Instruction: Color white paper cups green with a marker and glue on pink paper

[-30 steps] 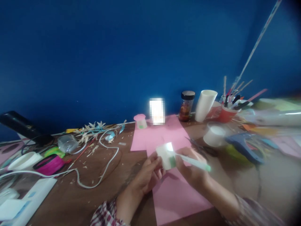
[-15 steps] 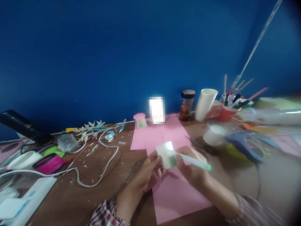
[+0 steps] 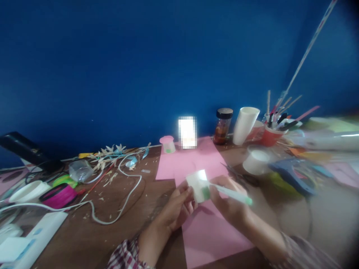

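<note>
Head view: a small pale cup (image 3: pixel 196 186) with a green patch on its side is at the centre of my reach, tilted, above the pink paper (image 3: pixel 210 239). My left grip (image 3: pixel 178 211) is closed on its wall from the 8 o'clock side. I judge it light and thin-walled, likely to dent if I pinch hard, its surface smooth enough to turn under my fingertips. The plain side, away from the green, seems the best hold; whether that patch is wet, I cannot tell. My right grip (image 3: pixel 230 211) is closed around a slim pen (image 3: pixel 231 192), its green end toward 4 o'clock; whether its tip touches the cup is hidden. The pen looks light, stiff and easy to roll. Farther out on the table (image 3: pixel 92 246), scissors (image 3: pixel 248 179) lie toward 2 o'clock, and a pink-topped pot (image 3: pixel 168 145) stands toward 11.
</note>
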`<action>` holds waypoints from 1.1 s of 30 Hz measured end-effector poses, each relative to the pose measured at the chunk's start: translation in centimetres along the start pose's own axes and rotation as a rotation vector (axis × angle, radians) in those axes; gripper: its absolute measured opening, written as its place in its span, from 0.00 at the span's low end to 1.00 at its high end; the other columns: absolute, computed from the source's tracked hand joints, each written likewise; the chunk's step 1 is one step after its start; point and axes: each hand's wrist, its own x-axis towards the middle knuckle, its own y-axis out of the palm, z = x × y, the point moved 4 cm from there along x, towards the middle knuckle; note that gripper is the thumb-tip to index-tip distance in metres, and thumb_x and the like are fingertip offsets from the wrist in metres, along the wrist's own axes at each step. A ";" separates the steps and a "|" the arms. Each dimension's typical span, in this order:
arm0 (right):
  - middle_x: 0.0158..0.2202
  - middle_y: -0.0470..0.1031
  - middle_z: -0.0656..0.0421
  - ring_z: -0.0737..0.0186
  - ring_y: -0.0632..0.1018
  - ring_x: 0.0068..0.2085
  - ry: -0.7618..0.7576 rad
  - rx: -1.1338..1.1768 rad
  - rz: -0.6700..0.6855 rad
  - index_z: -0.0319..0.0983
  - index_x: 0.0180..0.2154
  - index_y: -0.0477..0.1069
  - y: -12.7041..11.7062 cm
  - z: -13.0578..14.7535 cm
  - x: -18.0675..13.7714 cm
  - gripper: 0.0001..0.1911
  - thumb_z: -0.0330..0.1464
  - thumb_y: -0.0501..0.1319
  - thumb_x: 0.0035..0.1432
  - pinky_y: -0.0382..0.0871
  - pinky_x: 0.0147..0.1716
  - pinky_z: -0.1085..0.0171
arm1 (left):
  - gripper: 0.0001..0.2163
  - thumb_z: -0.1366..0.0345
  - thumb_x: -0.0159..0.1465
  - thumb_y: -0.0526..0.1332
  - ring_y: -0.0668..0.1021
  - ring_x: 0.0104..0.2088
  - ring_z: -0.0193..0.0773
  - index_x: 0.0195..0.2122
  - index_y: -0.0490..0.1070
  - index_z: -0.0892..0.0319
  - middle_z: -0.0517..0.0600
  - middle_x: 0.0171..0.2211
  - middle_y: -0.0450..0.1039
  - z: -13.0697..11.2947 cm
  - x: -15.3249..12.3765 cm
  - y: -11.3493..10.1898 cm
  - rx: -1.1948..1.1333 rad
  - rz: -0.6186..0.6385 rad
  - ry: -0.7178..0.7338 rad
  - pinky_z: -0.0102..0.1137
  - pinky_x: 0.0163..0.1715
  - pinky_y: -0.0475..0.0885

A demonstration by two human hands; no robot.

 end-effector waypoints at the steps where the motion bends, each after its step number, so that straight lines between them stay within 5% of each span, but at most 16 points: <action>1: 0.23 0.75 0.60 0.64 0.75 0.24 -0.002 0.000 0.000 0.39 0.30 0.71 0.0 0.0 0.0 0.06 0.31 0.59 0.60 0.71 0.26 0.66 | 0.16 0.63 0.59 0.66 0.77 0.36 0.34 0.49 0.73 0.56 0.52 0.40 0.78 0.0 0.0 0.0 -0.001 -0.003 0.000 0.29 0.39 0.68; 33: 0.23 0.75 0.60 0.64 0.75 0.24 0.018 -0.040 0.010 0.41 0.30 0.70 0.2 -0.3 -0.3 0.07 0.33 0.58 0.61 0.72 0.26 0.65 | 0.15 0.62 0.57 0.68 0.77 0.36 0.36 0.45 0.75 0.58 0.52 0.38 0.78 0.1 0.1 -0.1 0.008 -0.024 -0.012 0.29 0.39 0.68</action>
